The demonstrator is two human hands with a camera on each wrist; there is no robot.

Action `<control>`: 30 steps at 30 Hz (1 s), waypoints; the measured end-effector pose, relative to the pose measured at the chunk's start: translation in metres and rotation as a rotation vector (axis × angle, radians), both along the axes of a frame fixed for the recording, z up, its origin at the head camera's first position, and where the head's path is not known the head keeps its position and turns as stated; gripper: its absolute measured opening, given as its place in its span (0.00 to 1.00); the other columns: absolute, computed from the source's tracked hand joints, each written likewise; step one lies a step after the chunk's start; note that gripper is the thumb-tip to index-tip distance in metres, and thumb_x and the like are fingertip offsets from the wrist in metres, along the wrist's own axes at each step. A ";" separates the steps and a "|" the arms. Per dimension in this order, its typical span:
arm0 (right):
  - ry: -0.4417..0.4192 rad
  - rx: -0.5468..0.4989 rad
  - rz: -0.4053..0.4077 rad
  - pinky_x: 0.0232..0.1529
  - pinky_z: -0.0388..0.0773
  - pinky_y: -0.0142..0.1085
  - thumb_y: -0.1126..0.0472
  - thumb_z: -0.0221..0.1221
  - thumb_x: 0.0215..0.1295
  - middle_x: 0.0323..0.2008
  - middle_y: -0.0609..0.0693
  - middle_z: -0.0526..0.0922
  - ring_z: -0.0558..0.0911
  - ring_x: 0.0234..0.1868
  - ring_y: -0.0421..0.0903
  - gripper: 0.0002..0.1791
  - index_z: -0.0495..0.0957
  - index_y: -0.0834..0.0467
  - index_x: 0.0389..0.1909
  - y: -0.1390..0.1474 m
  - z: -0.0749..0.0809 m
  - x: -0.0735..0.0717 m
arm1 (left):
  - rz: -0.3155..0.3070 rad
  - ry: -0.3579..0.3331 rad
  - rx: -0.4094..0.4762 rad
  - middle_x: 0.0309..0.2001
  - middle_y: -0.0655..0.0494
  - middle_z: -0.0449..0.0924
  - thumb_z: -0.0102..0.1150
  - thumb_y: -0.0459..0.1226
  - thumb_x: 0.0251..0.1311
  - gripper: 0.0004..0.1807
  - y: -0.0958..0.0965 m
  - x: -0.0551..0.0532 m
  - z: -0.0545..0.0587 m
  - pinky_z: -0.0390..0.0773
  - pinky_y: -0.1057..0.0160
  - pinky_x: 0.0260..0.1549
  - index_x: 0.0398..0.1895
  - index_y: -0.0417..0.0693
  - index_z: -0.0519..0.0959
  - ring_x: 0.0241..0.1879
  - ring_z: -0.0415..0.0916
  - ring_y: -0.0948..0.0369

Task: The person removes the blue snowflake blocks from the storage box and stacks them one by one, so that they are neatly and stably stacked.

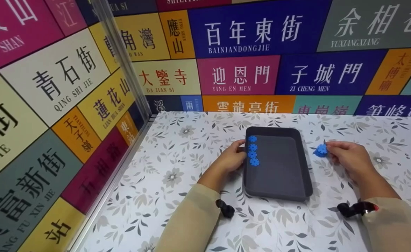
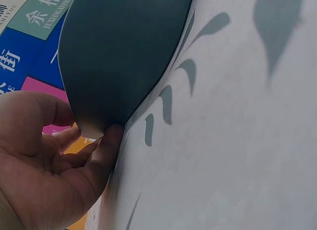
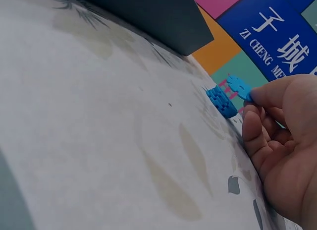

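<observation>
A dark grey rectangular tray (image 1: 278, 168) lies on the table with several blue notched plastic discs (image 1: 253, 154) in a column along its left inner side. My left hand (image 1: 234, 155) grips the tray's left wall; in the left wrist view, the fingers of that left hand (image 2: 59, 160) bend at the wall's edge. To the right of the tray, my right hand (image 1: 352, 159) pinches one blue notched disc (image 3: 237, 87) between thumb and finger. Just beside and below that disc, a short stack of blue discs (image 3: 221, 102) stands on the table.
A white tablecloth (image 1: 177, 217) with grey leaf and flower prints covers the table. Panels with colourful street-name signs (image 1: 240, 75) stand at the back and along the left side (image 1: 62, 70).
</observation>
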State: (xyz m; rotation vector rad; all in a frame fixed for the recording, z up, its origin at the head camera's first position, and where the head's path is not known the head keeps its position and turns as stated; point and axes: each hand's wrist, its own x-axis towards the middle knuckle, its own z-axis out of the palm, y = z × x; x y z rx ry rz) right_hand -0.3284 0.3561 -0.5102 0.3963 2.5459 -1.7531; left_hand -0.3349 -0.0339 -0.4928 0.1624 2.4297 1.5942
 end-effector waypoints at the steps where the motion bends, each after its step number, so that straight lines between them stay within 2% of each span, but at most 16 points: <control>1: -0.002 0.011 0.000 0.35 0.82 0.28 0.45 0.65 0.75 0.30 0.32 0.85 0.81 0.32 0.34 0.21 0.84 0.53 0.61 0.000 0.000 0.000 | 0.000 0.000 -0.002 0.70 0.45 0.81 0.52 0.35 0.70 0.33 0.000 0.000 0.000 0.80 0.64 0.46 0.80 0.52 0.69 0.52 0.81 0.58; 11: 0.012 0.096 0.018 0.36 0.84 0.29 0.46 0.63 0.76 0.30 0.31 0.85 0.82 0.32 0.34 0.28 0.80 0.61 0.67 -0.001 -0.004 -0.002 | 0.011 0.006 -0.020 0.70 0.46 0.80 0.53 0.36 0.71 0.33 0.000 0.002 0.002 0.82 0.62 0.50 0.80 0.53 0.69 0.56 0.81 0.56; 20: 0.022 0.114 0.039 0.37 0.85 0.29 0.49 0.61 0.78 0.32 0.28 0.84 0.85 0.32 0.34 0.28 0.77 0.63 0.69 -0.001 -0.004 -0.001 | 0.025 -0.033 0.025 0.71 0.47 0.80 0.52 0.36 0.71 0.34 0.001 0.002 0.002 0.78 0.65 0.32 0.81 0.54 0.67 0.51 0.81 0.58; 23: 0.014 0.112 0.034 0.38 0.85 0.29 0.49 0.60 0.79 0.32 0.28 0.84 0.85 0.33 0.34 0.28 0.77 0.63 0.69 -0.001 -0.004 -0.001 | 0.030 -0.030 0.021 0.71 0.47 0.80 0.52 0.36 0.71 0.34 0.002 0.002 0.001 0.79 0.65 0.34 0.81 0.54 0.68 0.52 0.81 0.58; 27: 0.014 0.104 0.032 0.40 0.86 0.28 0.48 0.60 0.79 0.33 0.29 0.84 0.85 0.34 0.34 0.28 0.77 0.62 0.70 -0.001 -0.003 -0.002 | 0.038 -0.025 0.013 0.71 0.47 0.80 0.53 0.36 0.71 0.33 0.002 0.001 0.001 0.81 0.64 0.43 0.80 0.55 0.69 0.55 0.82 0.57; 30: 0.026 0.079 0.024 0.40 0.86 0.28 0.49 0.59 0.79 0.33 0.28 0.84 0.85 0.35 0.33 0.28 0.76 0.63 0.70 -0.001 -0.004 -0.002 | 0.033 -0.022 0.015 0.70 0.46 0.81 0.53 0.35 0.70 0.34 0.001 0.001 0.001 0.82 0.64 0.45 0.80 0.54 0.69 0.54 0.82 0.58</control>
